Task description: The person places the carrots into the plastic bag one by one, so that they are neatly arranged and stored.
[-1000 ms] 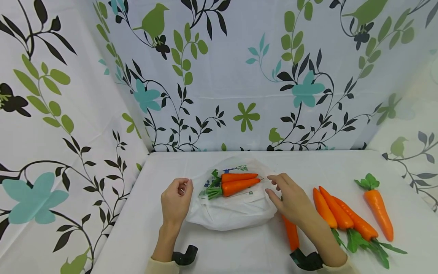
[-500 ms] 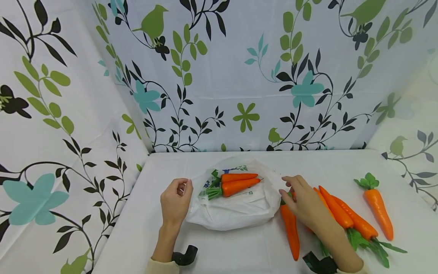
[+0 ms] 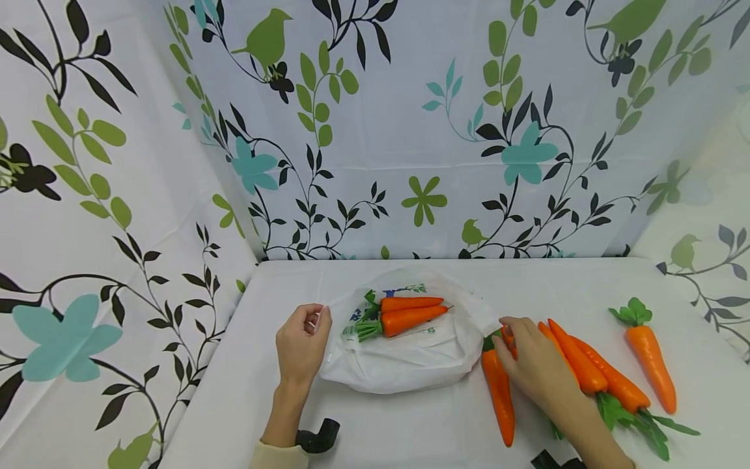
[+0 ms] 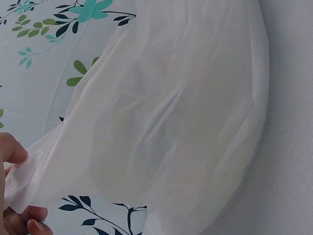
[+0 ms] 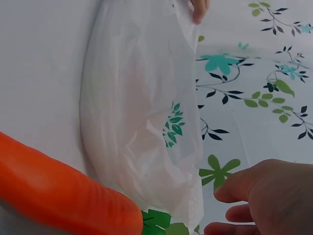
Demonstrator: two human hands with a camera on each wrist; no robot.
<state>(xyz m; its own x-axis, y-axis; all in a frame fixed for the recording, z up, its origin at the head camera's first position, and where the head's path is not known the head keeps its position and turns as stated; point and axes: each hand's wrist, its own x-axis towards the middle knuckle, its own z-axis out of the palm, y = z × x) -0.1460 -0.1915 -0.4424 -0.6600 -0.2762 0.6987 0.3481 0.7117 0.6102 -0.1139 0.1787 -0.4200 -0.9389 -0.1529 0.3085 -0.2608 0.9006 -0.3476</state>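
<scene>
A white plastic bag (image 3: 404,374) with green and blue print lies open at the middle of the table. Two orange carrots (image 3: 413,319) with green tops show in its mouth. At the bag's left edge my left hand (image 3: 303,345) pinches the plastic, which the left wrist view shows drawn between thumb and fingers. My right hand (image 3: 536,358) hovers over or touches a carrot right of the bag; contact is hidden under the fingers. Its fingers are loosely bent, with nothing seen between them in the right wrist view. Just left of it lies another carrot (image 3: 499,397), beside the bag.
Several carrots (image 3: 609,371) lie in a group to the right, partly covered by my right hand and forearm. Farther right is a single carrot (image 3: 650,365), its leaves pointing away. A patterned curtain (image 3: 375,130) hangs behind the white table (image 3: 562,286) and along its sides.
My right hand has moved right and slightly toward me, from the bag's right edge to the carrots, uncovering the carrot beside the bag. My left hand stays at the bag's left edge.
</scene>
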